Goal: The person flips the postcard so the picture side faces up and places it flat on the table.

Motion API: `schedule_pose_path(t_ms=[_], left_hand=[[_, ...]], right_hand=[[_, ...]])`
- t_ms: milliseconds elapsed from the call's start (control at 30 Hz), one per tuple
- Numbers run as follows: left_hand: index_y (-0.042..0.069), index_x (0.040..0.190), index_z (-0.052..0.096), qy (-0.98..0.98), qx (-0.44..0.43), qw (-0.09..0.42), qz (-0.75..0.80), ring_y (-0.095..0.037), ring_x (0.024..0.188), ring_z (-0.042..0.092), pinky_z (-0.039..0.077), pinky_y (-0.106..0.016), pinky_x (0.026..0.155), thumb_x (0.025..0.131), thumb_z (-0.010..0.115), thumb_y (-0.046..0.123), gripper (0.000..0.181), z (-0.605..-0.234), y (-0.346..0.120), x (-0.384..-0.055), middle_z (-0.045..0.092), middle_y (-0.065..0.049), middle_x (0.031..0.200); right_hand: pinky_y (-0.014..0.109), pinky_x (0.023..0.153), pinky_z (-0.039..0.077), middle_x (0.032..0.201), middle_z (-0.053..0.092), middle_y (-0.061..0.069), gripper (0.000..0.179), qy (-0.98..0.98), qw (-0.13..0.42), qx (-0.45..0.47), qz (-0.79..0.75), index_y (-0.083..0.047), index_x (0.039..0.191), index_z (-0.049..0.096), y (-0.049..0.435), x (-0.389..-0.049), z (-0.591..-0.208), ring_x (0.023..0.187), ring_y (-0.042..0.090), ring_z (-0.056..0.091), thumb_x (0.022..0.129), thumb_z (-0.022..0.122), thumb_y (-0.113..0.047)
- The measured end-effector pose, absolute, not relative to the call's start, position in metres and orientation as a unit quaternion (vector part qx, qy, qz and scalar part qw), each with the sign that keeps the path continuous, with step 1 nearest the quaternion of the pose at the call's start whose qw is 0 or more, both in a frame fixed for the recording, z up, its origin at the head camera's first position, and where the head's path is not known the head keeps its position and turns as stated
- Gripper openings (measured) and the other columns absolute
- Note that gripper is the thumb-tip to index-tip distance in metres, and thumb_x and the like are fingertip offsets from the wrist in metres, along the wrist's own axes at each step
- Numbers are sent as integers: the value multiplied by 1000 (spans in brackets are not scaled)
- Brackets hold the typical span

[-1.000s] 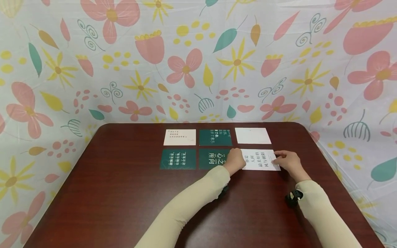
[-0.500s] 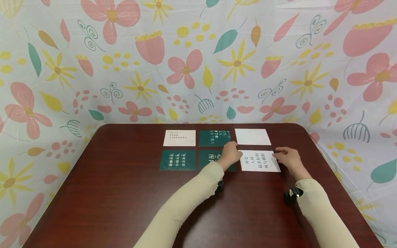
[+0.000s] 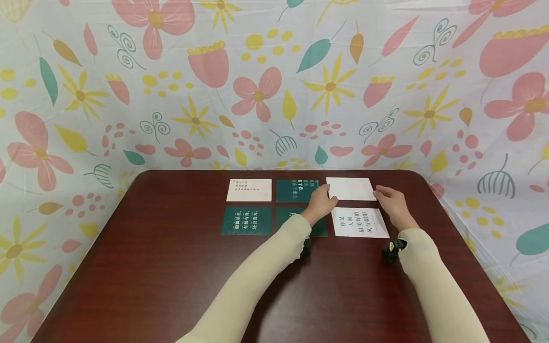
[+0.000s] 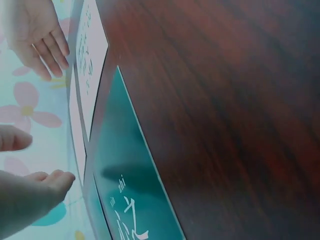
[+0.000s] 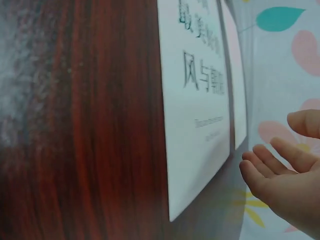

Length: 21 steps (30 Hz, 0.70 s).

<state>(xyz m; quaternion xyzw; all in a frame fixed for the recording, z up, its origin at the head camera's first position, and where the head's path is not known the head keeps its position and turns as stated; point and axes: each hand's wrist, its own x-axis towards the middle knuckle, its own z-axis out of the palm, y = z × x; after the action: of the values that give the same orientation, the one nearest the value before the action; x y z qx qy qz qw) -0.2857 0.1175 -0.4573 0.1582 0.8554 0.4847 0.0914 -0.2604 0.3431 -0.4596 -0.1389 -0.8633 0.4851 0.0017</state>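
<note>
Six-card layout aside, two white cards lie between my hands: a blank-looking white card [image 3: 350, 189] at the back right and a white card with dark Chinese lettering [image 3: 361, 222] in front of it. My left hand [image 3: 320, 205] hovers at the blank card's left edge, thumb and fingers apart; it partly covers a dark green card [image 3: 285, 214]. At the same card's right edge is my right hand [image 3: 392, 206], fingers loosely bent. Both wrist views show nothing held: the left hand [image 4: 40, 195] and right hand [image 5: 285, 175] have thumbs spread from fingers.
Left of my hands lie a cream card [image 3: 249, 190], a lettered green card [image 3: 246, 221] and another green card [image 3: 289, 191], in two rows. They rest on a dark reddish wooden table [image 3: 163, 267]. A flower-printed cloth [image 3: 257, 128] hangs directly behind its far edge.
Both hands have left the sides of the front lettered white card and moved away from me to the sides of the blank card behind it. The cards stay in place.
</note>
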Motion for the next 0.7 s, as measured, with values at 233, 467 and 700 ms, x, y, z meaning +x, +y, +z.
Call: schedule_pose_path(t_ms=[233,467,700], left_hand=[[-2,148,29,816,117,147,547,-28,133,41,40,-38,104,98,53,19,59,-460,124,-296,38,-16,148],[-3,141,41,798,106,141,576,-28,124,49,42,-38,101,97,54,14,48,-463,131,-297,48,-18,137],[-3,149,26,814,65,162,555,-27,141,29,30,-37,111,96,54,19,64,-464,136,-294,30,-16,153]], right_hand=[[56,110,25,152,20,31,61,-863,-28,-140,484,7,150,18,340,-269,-459,139,45,22,103,38,-27],[57,109,25,151,19,32,63,-869,-55,-147,470,10,148,18,333,-272,-454,138,46,23,103,39,-29],[55,108,28,148,27,33,61,-873,-47,-153,461,12,146,24,331,-275,-456,136,45,29,101,42,-25]])
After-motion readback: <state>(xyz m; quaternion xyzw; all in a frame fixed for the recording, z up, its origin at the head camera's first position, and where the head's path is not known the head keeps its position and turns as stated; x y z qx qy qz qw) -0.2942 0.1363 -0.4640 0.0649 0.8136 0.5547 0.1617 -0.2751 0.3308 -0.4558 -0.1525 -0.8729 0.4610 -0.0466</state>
